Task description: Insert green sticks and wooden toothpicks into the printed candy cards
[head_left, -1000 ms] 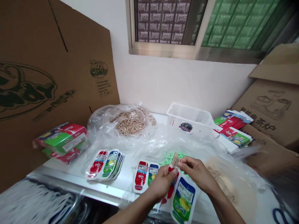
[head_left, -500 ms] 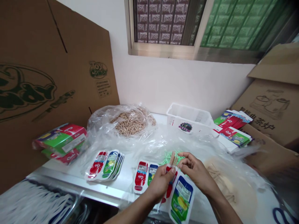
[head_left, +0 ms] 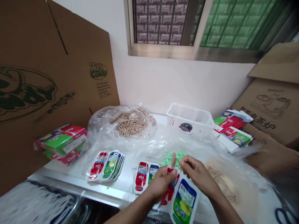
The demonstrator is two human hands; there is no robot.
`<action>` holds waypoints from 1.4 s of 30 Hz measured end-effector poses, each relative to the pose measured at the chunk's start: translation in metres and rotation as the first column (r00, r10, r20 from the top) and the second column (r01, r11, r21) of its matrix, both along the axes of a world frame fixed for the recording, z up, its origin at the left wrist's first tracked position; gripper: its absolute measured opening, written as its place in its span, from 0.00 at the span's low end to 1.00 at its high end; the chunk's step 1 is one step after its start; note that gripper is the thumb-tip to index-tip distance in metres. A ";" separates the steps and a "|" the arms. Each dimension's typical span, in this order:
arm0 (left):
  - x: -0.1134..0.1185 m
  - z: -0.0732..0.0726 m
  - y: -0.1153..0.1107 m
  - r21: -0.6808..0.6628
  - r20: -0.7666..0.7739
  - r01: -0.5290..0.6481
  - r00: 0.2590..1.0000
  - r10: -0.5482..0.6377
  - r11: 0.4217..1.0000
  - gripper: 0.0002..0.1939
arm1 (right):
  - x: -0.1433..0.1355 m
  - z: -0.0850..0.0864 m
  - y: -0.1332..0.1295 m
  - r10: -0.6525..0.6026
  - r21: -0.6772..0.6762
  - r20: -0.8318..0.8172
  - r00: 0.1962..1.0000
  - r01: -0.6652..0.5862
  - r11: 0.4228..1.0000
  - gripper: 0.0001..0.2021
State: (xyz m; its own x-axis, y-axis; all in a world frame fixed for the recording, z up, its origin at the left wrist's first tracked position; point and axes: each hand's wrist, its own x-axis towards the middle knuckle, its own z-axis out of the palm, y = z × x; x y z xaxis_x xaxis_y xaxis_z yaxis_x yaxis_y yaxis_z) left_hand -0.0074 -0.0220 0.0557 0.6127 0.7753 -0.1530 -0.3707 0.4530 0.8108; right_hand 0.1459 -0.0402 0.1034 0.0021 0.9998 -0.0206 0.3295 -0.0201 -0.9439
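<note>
A red and green double packet is pinched by my left hand, its thumb across the top of the red half. Several thin brown sticks stand up out of that red half. Close to the right of the sticks is my right hand, fingers curled together at the packet's top edge; a small stick end seems to show at its fingertips. Another red and blue-green packet lies on the table behind my left hand. Green sticks are piled just behind both hands.
A stack of packets lies left, beside boxed packs. A clear bag of brown sticks and a white basket stand behind. Flat cartons, pale sticks and blue scissor handles are right.
The held packet has swung slightly to the right at its lower end. My right hand's fingers have curled in and lowered toward the packet's top edge.
</note>
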 end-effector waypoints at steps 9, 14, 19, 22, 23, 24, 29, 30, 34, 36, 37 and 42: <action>0.000 0.002 0.000 0.000 0.027 0.055 0.998 -0.055 0.998 0.18 | -0.005 0.005 0.003 0.052 0.021 0.016 0.999 -0.052 0.998 0.13; -0.002 0.000 -0.001 -0.010 0.021 0.062 0.998 -0.062 0.998 0.19 | -0.003 -0.003 0.004 -0.009 0.019 0.070 0.998 0.008 1.000 0.06; -0.002 -0.003 -0.003 -0.028 0.047 0.082 0.996 -0.081 0.996 0.18 | -0.005 -0.003 0.001 0.004 0.002 -0.079 0.997 -0.004 1.000 0.08; -0.002 -0.002 -0.003 -0.024 0.057 0.089 0.995 -0.087 0.996 0.17 | -0.007 0.001 0.000 0.040 0.017 -0.079 0.996 -0.039 0.999 0.13; -0.003 -0.001 -0.003 -0.018 0.058 0.095 0.994 -0.094 0.995 0.17 | -0.008 0.002 0.000 0.055 0.029 -0.065 0.996 -0.053 0.998 0.13; -0.003 -0.001 -0.003 -0.010 0.058 0.104 0.993 -0.103 0.995 0.17 | -0.008 0.003 0.000 0.068 0.037 -0.053 0.996 -0.066 0.997 0.12; -0.005 0.000 -0.003 0.003 0.030 0.126 0.992 -0.126 0.992 0.20 | -0.003 0.001 -0.001 0.055 0.025 0.018 0.998 -0.055 0.998 0.10; -0.005 -0.001 -0.003 -0.001 0.024 0.124 0.992 -0.124 0.992 0.20 | -0.001 0.000 -0.001 0.054 0.021 0.047 0.997 -0.055 0.998 0.09; -0.005 -0.004 -0.004 0.004 0.014 0.127 0.992 -0.127 0.992 0.19 | 0.003 -0.002 -0.002 0.086 0.007 0.122 0.989 -0.087 0.996 0.07; -0.005 -0.003 -0.004 0.020 -0.003 0.140 0.990 -0.140 0.990 0.19 | 0.002 0.000 -0.005 0.062 0.042 0.112 0.992 -0.067 0.997 0.09; -0.005 -0.002 -0.004 0.034 -0.020 0.155 0.988 -0.154 0.987 0.20 | 0.000 0.001 -0.006 0.050 0.072 0.109 0.993 -0.058 0.996 0.13; -0.008 0.010 0.002 0.326 -0.190 0.166 0.976 -0.108 0.931 0.20 | -0.002 0.011 -0.015 0.239 0.108 0.261 0.935 -0.275 0.955 0.19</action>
